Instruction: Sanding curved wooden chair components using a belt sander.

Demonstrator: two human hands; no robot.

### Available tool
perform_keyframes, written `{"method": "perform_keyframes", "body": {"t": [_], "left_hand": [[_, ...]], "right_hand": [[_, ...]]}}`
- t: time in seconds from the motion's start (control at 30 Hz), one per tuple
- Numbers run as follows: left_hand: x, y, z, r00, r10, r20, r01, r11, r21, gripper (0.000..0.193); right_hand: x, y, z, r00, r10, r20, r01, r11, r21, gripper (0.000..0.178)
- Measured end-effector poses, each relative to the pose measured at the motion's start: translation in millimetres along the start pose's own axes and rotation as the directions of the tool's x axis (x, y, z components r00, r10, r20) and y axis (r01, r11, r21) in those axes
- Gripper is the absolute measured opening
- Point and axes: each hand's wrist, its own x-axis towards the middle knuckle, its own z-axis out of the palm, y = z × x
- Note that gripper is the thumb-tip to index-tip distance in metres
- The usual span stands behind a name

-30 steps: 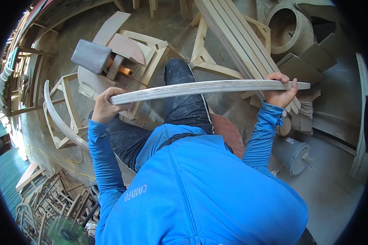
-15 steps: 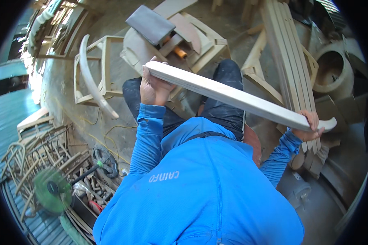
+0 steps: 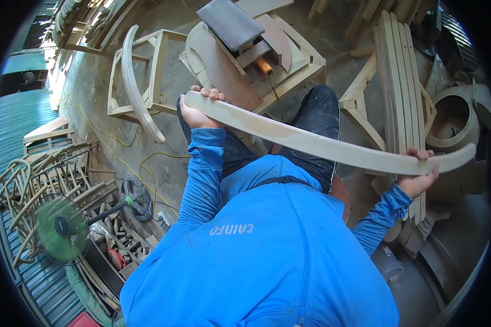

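A long, pale, curved wooden piece [image 3: 311,140] spans the space above my lap, its right end bending upward. My left hand [image 3: 201,109] is closed round its left end, fingers curled over the far edge. Close to the right end, my right hand [image 3: 419,175] grips it with fingertips showing over the far edge. Beyond my knees, a sanding machine with a grey box-shaped top [image 3: 232,24] and an orange handle [image 3: 264,66] rests on boards over a wooden frame [image 3: 289,87].
Another curved wooden piece [image 3: 131,82] leans on an open wooden frame [image 3: 155,71] at left. Several long slats [image 3: 398,87] lie on a stand at right, near a round drum-like housing [image 3: 447,120]. A green fan [image 3: 61,226], wood scraps [image 3: 117,234] and yellow cord [image 3: 147,161] are at lower left.
The curved wooden piece has been turned in my hands and shows a broader face, with its right end curving up more plainly. Both hands still hold it. The whole view has shifted slightly.
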Motion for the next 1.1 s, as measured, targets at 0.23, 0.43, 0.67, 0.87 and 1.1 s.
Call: {"method": "perform_keyframes", "body": {"t": [0.23, 0.43, 0.67, 0.87, 1.1], "left_hand": [[32.4, 21.7, -2.8, 0.997, 0.069, -0.017, -0.063, 0.966, 0.249, 0.062], [14.6, -23.0, 8.8, 0.996, -0.064, -0.066, 0.075, 0.980, 0.182, 0.041], [39.5, 25.1, -20.4, 0.995, -0.047, -0.084, 0.061, 0.984, 0.166, 0.037], [29.2, 38.6, -15.0, 0.990, -0.043, -0.131, 0.051, 0.997, 0.061, 0.036], [36.0, 50.1, -24.1, 0.990, -0.041, -0.134, 0.050, 0.997, 0.063, 0.033]], "right_hand": [[-6.7, 45.1, -21.0, 0.969, -0.061, -0.239, 0.020, 0.985, -0.170, 0.025], [-56.0, 115.5, 50.4, 0.978, 0.200, 0.053, -0.190, 0.970, -0.148, 0.041], [-58.6, 96.6, 32.5, 0.970, 0.195, 0.143, -0.137, 0.931, -0.339, 0.057], [-37.2, 69.6, 19.6, 0.985, 0.132, 0.108, -0.078, 0.913, -0.400, 0.062], [-37.0, 71.7, 30.2, 0.976, 0.133, 0.173, -0.041, 0.890, -0.454, 0.068]]}}
